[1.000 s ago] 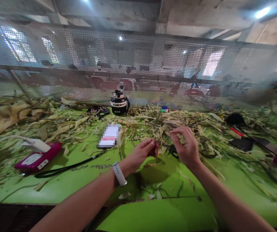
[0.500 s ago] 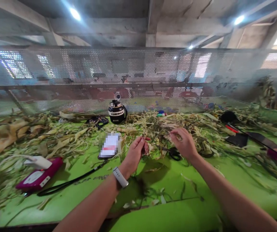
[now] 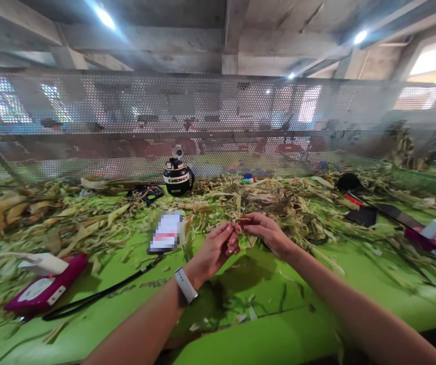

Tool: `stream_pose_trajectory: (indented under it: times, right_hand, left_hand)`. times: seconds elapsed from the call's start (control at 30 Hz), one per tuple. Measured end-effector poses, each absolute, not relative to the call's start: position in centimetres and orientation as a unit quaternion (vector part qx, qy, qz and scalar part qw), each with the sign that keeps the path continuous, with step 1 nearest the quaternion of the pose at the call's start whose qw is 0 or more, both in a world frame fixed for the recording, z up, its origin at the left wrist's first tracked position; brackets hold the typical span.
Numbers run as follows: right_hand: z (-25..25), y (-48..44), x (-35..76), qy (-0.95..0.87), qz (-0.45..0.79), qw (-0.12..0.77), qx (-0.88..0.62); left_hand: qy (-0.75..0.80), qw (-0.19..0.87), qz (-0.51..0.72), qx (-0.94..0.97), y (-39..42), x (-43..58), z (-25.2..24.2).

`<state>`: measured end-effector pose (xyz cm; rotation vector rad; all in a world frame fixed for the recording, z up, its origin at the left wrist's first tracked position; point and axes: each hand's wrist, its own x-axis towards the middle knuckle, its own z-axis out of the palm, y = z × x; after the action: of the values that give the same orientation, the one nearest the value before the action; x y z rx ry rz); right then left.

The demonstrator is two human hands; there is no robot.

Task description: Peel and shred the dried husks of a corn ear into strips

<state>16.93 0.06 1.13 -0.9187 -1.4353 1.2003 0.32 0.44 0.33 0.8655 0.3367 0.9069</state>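
My left hand [image 3: 215, 246], with a pale watch band [image 3: 186, 285] at the wrist, is closed in a pinch in the middle of the view. My right hand [image 3: 266, 234] meets it from the right, thumb and fingers pinched together at the left fingertips. What lies between the fingers is too small to make out. Just beyond both hands is a heap of dry corn husk strips [image 3: 267, 200]. A phone [image 3: 166, 232] with a lit, blurred screen lies to the left of my left hand.
A black bottle [image 3: 178, 177] with an open lid stands behind the phone. Magenta power strips [image 3: 46, 289] with white plugs sit at left and right. A perforated metal screen [image 3: 218, 111] closes off the back of the green tabletop [image 3: 134, 309]. A green basket [image 3: 423, 178] is far right.
My right hand has moved left and in to my left hand, its fingers closing at the left fingertips. The black scissors handles seen beside it are now mostly hidden. The view has turned slightly right.
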Motion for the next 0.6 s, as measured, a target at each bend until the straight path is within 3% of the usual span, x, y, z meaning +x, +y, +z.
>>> stream_pose_trajectory:
  times: [0.07,0.17,0.6]
  right_hand:
    - [1.2,-0.4,16.5,-0.524,0.600,0.518,-0.311]
    - [1.3,-0.9,16.3,-0.490,0.655,0.514,-0.259]
    - [0.7,-0.5,16.2,-0.494,0.648,0.516,-0.265]
  left_hand:
    - [0.143,0.819,0.389,0.396,0.0,0.4,0.5]
    - [0.134,0.841,0.350,0.390,-0.7,0.4,0.7]
    - [0.137,0.845,0.343,0.387,-0.8,0.6,0.5]
